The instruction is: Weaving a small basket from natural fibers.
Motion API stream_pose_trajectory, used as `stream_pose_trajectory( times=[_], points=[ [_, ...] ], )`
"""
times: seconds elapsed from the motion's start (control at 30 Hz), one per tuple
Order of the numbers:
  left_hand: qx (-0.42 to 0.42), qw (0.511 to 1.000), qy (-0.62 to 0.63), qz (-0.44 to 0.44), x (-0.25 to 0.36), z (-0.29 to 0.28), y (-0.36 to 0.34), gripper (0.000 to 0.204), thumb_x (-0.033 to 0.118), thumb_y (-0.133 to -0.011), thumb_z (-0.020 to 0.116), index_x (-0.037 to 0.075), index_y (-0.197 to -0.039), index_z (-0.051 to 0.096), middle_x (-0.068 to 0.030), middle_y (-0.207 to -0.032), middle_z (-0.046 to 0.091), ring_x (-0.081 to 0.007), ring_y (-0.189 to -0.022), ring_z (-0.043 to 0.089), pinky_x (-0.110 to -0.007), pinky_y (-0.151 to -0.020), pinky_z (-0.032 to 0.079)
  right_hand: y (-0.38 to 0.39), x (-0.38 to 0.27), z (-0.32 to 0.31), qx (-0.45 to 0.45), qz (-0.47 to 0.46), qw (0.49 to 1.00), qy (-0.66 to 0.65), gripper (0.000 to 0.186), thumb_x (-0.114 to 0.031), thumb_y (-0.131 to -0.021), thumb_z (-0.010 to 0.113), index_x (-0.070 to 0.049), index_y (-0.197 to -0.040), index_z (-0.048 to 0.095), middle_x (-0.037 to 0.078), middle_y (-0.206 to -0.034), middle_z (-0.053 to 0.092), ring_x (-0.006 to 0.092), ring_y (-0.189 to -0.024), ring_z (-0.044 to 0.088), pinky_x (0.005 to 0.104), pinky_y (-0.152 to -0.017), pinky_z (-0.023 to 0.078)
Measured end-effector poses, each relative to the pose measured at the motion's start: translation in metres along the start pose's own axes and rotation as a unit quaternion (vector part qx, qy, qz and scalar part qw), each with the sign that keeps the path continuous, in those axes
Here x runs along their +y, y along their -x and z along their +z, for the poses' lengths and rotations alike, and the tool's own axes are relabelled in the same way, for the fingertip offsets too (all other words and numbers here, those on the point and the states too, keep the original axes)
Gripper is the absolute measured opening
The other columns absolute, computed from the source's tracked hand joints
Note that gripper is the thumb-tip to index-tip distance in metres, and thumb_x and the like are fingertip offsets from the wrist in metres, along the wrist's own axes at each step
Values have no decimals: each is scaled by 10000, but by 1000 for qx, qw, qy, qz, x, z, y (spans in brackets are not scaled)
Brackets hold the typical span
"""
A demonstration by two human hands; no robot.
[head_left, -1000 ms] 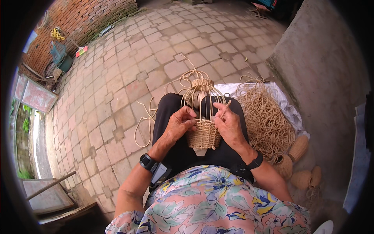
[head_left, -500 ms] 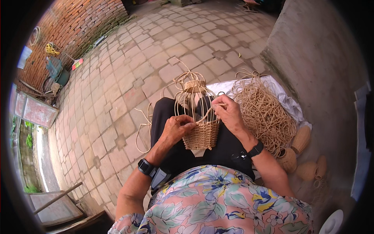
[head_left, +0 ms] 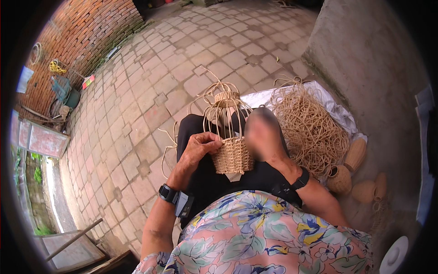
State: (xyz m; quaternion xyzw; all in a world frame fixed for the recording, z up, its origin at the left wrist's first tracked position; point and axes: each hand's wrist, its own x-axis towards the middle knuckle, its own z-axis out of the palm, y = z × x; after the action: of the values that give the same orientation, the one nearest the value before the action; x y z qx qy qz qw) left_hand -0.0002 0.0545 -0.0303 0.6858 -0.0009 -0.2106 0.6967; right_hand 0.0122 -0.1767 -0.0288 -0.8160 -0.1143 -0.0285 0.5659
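Between my knees sits a small woven basket (head_left: 233, 157) of tan cord or straw rope. Its lower part is tightly woven, and bare upright strands rise from it to a narrow woven band (head_left: 226, 98) at the far end. Loose cord ends trail off on the left. My left hand (head_left: 200, 145) pinches the basket's left rim between thumb and fingers. Beside the right rim is my right hand (head_left: 267, 139), its fingers smeared by blur, so what they hold cannot be made out.
On the right, a heap of tan cord (head_left: 308, 130) lies on a white sheet (head_left: 255, 99). Several woven pieces (head_left: 356, 155) lie nearer me, by the grey wall (head_left: 365, 82). Stone paving (head_left: 137, 128) spreads ahead and left. A brick wall (head_left: 100, 32) stands far left.
My right hand has come down and closer to the basket's right rim; the strand it pinched is now hidden. My left hand has shifted slightly left along the rim.
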Motion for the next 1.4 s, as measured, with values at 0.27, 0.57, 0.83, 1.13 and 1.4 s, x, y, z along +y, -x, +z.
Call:
stream_pose_trajectory(
  times=[0.27, 0.57, 0.83, 1.13, 1.4],
  points=[
    [-10, 1000, 0, 6, 0, 2, 4, 136, 181, -887, 642, 46, -900, 657, 31, -805, 615, -62, -726, 534, -216, -711, 432, 18, 31, -16, -3, -31, 983, 179, 220, -180, -869, 617, -15, -775, 507, 145, -741, 569, 361, -663, 579, 425, -583, 449],
    [199, 972, -112, 56, 34, 12, 10, 214, 178, -935, 555, 20, -1041, 653, -27, -891, 660, -81, -611, 560, -212, -569, 469, 12, 33, -21, 15, -38, 986, 160, 228, -155, -799, 692, -14, -765, 517, 111, -808, 484, 300, -698, 538, 413, -641, 449],
    [10, 867, -439, 235, 34, 68, -3, 223, 38, -892, 553, 10, -1109, 596, -99, -880, 660, -161, -627, 652, -276, -588, 529, 9, 39, -19, 5, -29, 991, 129, 230, -173, -807, 694, -12, -774, 532, 131, -778, 488, 313, -713, 538, 397, -649, 436],
    [28, 999, 35, 19, 8, 18, 5, 102, 108, -897, 619, 93, -995, 597, 9, -802, 598, -66, -562, 564, -204, -543, 494, 0, 41, -34, -24, 195, 970, -145, 508, -545, -908, 505, -43, -892, 575, 38, -696, 566, 69, -491, 484, 202, -401, 350],
    [59, 997, 47, -5, 5, 17, 9, 144, 225, -909, 606, 84, -917, 581, 18, -789, 568, -65, -564, 550, -208, -548, 470, -7, 41, -8, 40, 129, 945, -296, 262, -263, -891, 574, -43, -1033, 581, -52, -707, 473, 43, -590, 446, 186, -508, 362]
  ],
)
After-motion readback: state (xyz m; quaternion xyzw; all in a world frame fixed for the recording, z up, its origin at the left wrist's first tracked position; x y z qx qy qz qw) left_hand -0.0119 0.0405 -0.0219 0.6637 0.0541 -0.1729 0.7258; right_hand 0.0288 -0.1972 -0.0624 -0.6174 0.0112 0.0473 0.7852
